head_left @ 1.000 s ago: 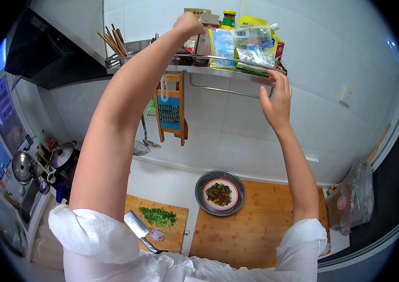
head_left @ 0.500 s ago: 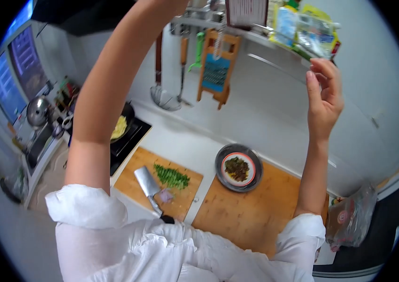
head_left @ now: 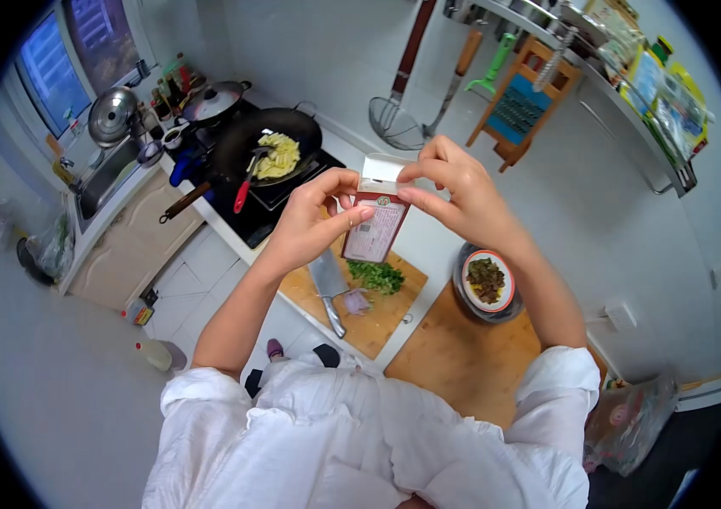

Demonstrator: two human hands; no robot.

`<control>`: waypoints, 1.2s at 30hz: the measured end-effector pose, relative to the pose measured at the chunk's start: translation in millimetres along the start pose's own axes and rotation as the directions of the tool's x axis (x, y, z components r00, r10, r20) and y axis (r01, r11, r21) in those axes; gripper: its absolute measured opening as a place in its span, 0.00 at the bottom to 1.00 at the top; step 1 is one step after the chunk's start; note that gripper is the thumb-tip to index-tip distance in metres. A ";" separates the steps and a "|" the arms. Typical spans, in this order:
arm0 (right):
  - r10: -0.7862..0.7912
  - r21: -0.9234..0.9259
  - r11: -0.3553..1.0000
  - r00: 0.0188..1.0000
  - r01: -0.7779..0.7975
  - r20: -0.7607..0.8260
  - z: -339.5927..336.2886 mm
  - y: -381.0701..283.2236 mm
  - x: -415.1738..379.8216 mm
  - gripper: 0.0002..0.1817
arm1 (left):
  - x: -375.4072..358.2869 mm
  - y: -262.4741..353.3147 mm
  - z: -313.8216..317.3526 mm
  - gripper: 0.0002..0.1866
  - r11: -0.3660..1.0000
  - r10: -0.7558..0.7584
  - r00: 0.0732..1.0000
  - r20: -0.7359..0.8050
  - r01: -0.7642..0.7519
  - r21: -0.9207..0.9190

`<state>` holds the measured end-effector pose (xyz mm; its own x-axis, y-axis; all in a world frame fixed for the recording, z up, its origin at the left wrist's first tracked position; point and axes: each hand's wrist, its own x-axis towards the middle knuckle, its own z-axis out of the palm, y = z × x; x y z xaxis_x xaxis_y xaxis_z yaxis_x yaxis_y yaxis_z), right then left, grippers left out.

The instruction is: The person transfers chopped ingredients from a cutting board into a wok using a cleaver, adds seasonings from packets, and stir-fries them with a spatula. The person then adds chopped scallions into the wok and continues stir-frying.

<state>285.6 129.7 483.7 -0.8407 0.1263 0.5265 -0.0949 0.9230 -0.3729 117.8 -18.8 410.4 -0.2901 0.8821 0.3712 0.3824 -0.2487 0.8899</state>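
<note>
A small dark-red carton [head_left: 374,231] with a printed white label is held upright in front of me, above the cutting board. My left hand [head_left: 309,222] is closed around its left side, thumb across the front. At the carton's top, a white flap [head_left: 384,168] stands raised, and my right hand [head_left: 455,193] pinches the opening's right edge. What is inside the carton cannot be seen. Below lie a cleaver [head_left: 326,284], chopped greens [head_left: 377,276] and a piece of purple onion [head_left: 357,301] on the wooden cutting board [head_left: 407,293].
A wok [head_left: 233,144] with pale yellow food and a red-handled spatula [head_left: 242,197] stands on the black stove at left. To the right, a plate of dark chopped food [head_left: 486,282] rests in a grey bowl. Utensils and a grater [head_left: 521,106] hang from the shelf.
Both hands have come down from the shelf to the middle. The carton that stood on the shelf is now between them, its top flap up. My view has swung left, showing more stove.
</note>
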 end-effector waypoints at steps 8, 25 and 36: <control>0.011 -0.110 0.994 0.956 0.022 0.292 82.3 -33.6 77.1 0.06 | -33.8 -29.6 -86.2 0.18 0.954 0.130 0.987 -0.090 -0.100 0.284; 0.568 0.845 0.422 0.822 -0.330 0.038 276.6 -27.6 147.2 0.11 | -65.3 -155.6 -209.7 0.15 0.899 -0.181 0.983 -0.033 0.152 -0.410; 0.717 0.660 0.392 0.663 -0.641 0.218 304.9 35.7 143.1 0.14 | -72.3 -288.2 -207.5 0.33 0.894 -0.441 0.719 -0.537 0.406 -0.190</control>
<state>-0.6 69.8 312.8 -0.7413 0.6658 -0.0850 0.1497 0.0406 -0.9879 -153.5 -94.0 182.2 -0.8486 0.5288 0.0166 0.0568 0.0599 0.9966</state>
